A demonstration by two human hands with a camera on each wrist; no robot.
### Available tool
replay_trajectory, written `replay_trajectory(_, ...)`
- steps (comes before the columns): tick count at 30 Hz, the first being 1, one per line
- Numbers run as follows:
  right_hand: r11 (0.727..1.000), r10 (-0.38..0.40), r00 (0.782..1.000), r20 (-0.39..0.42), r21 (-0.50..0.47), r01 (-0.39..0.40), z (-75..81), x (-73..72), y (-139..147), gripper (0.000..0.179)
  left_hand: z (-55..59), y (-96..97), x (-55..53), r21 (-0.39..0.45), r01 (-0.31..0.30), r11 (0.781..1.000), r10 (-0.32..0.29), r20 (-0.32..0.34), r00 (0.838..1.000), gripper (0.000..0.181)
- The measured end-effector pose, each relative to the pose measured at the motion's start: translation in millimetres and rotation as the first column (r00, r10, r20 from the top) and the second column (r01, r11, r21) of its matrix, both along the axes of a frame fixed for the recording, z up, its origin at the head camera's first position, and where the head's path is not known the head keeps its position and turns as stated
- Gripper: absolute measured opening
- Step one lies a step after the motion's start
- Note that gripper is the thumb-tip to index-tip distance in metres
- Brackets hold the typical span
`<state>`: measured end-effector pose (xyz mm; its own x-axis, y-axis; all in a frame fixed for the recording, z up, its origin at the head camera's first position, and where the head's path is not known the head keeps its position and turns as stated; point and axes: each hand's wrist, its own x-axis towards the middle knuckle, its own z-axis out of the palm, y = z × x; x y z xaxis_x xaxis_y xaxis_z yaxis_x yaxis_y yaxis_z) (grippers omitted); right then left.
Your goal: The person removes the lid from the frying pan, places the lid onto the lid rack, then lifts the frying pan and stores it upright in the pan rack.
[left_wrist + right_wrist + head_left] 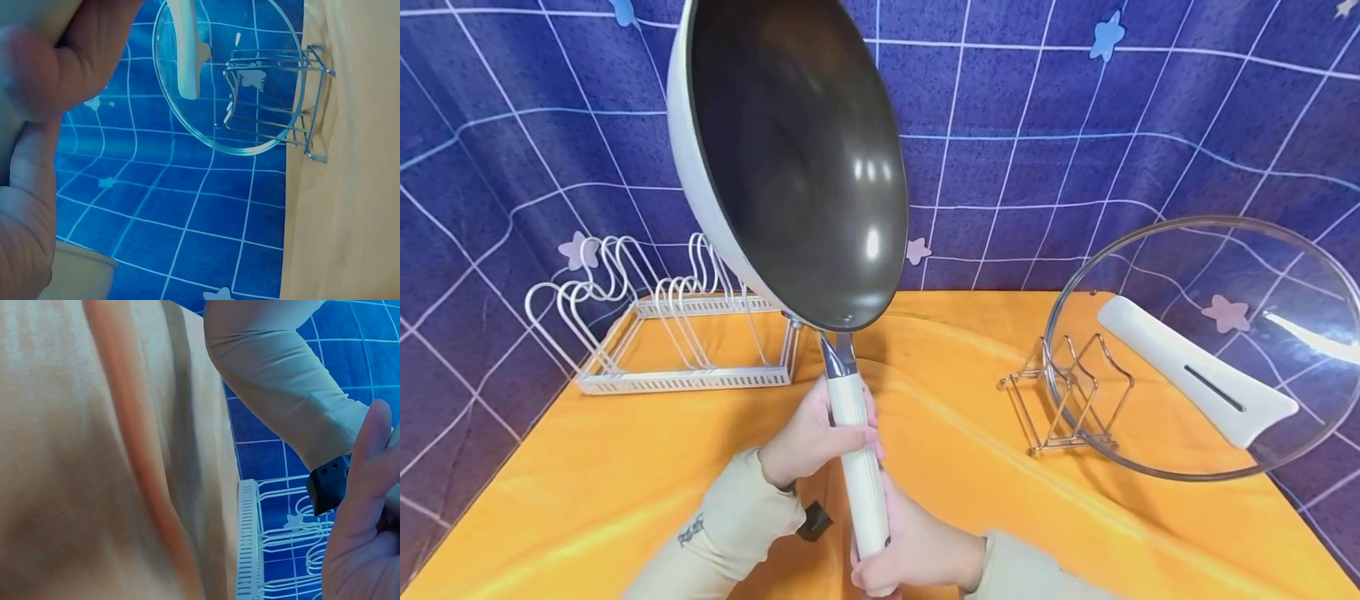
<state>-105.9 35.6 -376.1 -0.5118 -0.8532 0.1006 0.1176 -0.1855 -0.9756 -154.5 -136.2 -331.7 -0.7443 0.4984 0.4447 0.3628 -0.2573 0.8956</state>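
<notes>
A deep frying pan [797, 158], dark inside and white outside, is held up above the table with its inside facing me. Its long white handle [863, 492] slants down toward me. My left hand [820, 433] grips the handle's upper part, just below the metal joint, thumb across the front. Lower down, my right hand [910, 542] wraps round the handle's end. In the left wrist view, the fingers [94, 56] curl at the left edge and part of the pan [78, 272] shows below. The right wrist view catches only part of the right hand [365, 519].
A white wire rack [685, 379] stands on the orange cloth [925, 400] at the left. On the right, a small metal rack [1067, 400] holds a glass lid [1150, 275] upright, its white handle [1195, 367] facing me. A blue gridded curtain [1000, 108] hangs behind.
</notes>
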Motion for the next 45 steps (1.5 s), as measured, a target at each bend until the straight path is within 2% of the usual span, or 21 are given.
replay_trajectory(3, 0.999, -0.015, 1.000, -0.027, 0.031, 0.015, 1.9, -1.1, -3, 0.084, 1.0, -2.8, -0.9, -0.030, -0.024, 0.999, 0.024, 0.011, 1.000, 0.018)
replay_trajectory(7, 0.997, -0.014, 0.998, -0.066, 0.076, 0.019, 7.3, -3.1, -5, 0.080, 5.2, -6.9, -1.2, -0.080, -0.055, 0.995, 0.056, 0.019, 0.998, 0.015)
replay_trajectory(11, 0.995, -0.001, 0.999, -0.041, 0.097, 0.005, 12.0, -5.2, -8, 0.076, 9.4, -10.5, -1.6, -0.108, -0.076, 0.991, 0.076, -0.002, 0.997, 0.015)
replay_trajectory(16, 0.999, 0.048, 0.998, 0.041, -0.002, -0.048, 13.2, -2.5, -16, 0.057, 12.7, -15.1, 1.3, -0.060, -0.045, 0.997, 0.046, 0.006, 0.999, 0.025)
replay_trajectory(21, 0.985, 0.157, 0.983, 0.097, -0.091, -0.148, 10.9, -1.1, -20, 0.054, 16.8, -19.8, 4.2, -0.026, 0.016, 1.000, -0.016, -0.002, 1.000, 0.020)
replay_trajectory(24, 0.982, 0.177, 0.981, 0.077, -0.078, -0.172, 11.9, -3.3, -19, 0.053, 20.7, -20.0, 4.9, -0.071, -0.021, 0.997, 0.019, -0.036, 0.999, 0.015)
replay_trajectory(26, 0.995, 0.103, 0.994, 0.029, -0.015, -0.102, 16.8, -3.7, -20, 0.059, 24.7, -18.6, 5.0, -0.100, -0.076, 0.992, 0.072, -0.050, 0.996, 0.014)
replay_trajectory(27, 0.999, 0.043, 0.999, -0.003, 0.034, -0.043, 21.0, -3.0, -20, 0.061, 26.9, -17.5, 4.9, -0.113, -0.107, 0.988, 0.102, -0.052, 0.993, 0.014)
replay_trajectory(29, 0.987, -0.089, 0.993, -0.078, 0.127, 0.098, 30.1, 0.7, -21, 0.066, 31.4, -15.8, 4.5, -0.124, -0.156, 0.980, 0.150, -0.056, 0.987, 0.017)
replay_trajectory(31, 0.949, -0.205, 0.964, -0.167, 0.206, 0.238, 38.9, 6.6, -21, 0.069, 35.6, -14.0, 3.6, -0.118, -0.182, 0.976, 0.177, -0.048, 0.983, 0.018)
replay_trajectory(32, 0.932, -0.243, 0.947, -0.212, 0.218, 0.288, 42.0, 9.9, -20, 0.066, 37.2, -13.2, 3.3, -0.109, -0.183, 0.977, 0.179, -0.041, 0.983, 0.021)
replay_trajectory(34, 0.910, -0.284, 0.921, -0.266, 0.227, 0.347, 44.9, 15.3, -18, 0.061, 39.2, -12.9, 3.6, -0.101, -0.179, 0.979, 0.175, -0.040, 0.984, 0.027)
replay_trajectory(36, 0.907, -0.288, 0.911, -0.295, 0.222, 0.358, 45.1, 18.5, -16, 0.059, 39.3, -14.0, 4.8, -0.097, -0.169, 0.981, 0.166, -0.035, 0.985, 0.026)
replay_trajectory(41, 0.938, -0.213, 0.957, -0.196, 0.233, 0.257, 44.3, 17.2, -15, 0.060, 36.2, -19.5, 6.3, -0.076, -0.129, 0.989, 0.127, -0.021, 0.992, 0.019)
replay_trajectory(45, 0.925, -0.179, 0.967, -0.182, 0.305, 0.228, 47.1, 9.2, -13, 0.063, 37.4, -18.5, 2.6, -0.063, -0.131, 0.989, 0.130, -0.019, 0.991, 0.025)
